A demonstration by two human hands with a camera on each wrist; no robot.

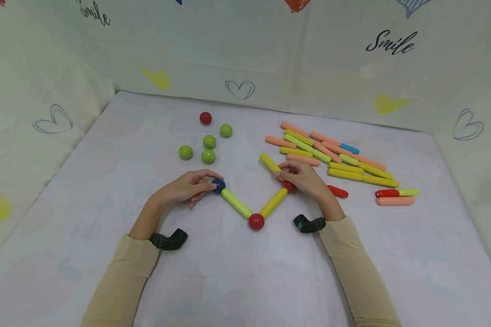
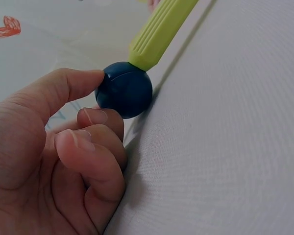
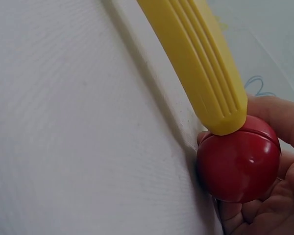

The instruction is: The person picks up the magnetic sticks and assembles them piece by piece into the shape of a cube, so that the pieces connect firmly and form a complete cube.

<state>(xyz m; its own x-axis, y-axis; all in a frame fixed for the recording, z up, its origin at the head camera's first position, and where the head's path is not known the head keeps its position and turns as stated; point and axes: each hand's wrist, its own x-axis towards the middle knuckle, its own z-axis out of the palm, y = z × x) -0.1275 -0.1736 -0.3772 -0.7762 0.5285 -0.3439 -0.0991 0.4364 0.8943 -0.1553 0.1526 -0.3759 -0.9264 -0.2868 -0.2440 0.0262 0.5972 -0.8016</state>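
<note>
My left hand (image 1: 188, 187) pinches a dark blue ball (image 2: 123, 90) between thumb and index finger, the other fingers curled beside it. A light green ribbed stick (image 1: 236, 203) runs from that ball to a red ball (image 1: 256, 221) nearest me. From there a yellow stick (image 1: 273, 202) leads up to a second red ball (image 3: 239, 165), partly covered by my right hand (image 1: 303, 180) in the head view. With its fingertips the right hand holds another yellow stick (image 1: 270, 164), angled up and left from the second red ball. Whether its lower end touches that ball is hidden.
Several green balls (image 1: 208, 141) and a red ball (image 1: 206, 118) lie at the back left of the white table (image 1: 229, 281). Orange, yellow, green and blue sticks (image 1: 345, 175) lie in a loose group at the back right. Further right rest short red, green and orange sticks (image 1: 395, 200).
</note>
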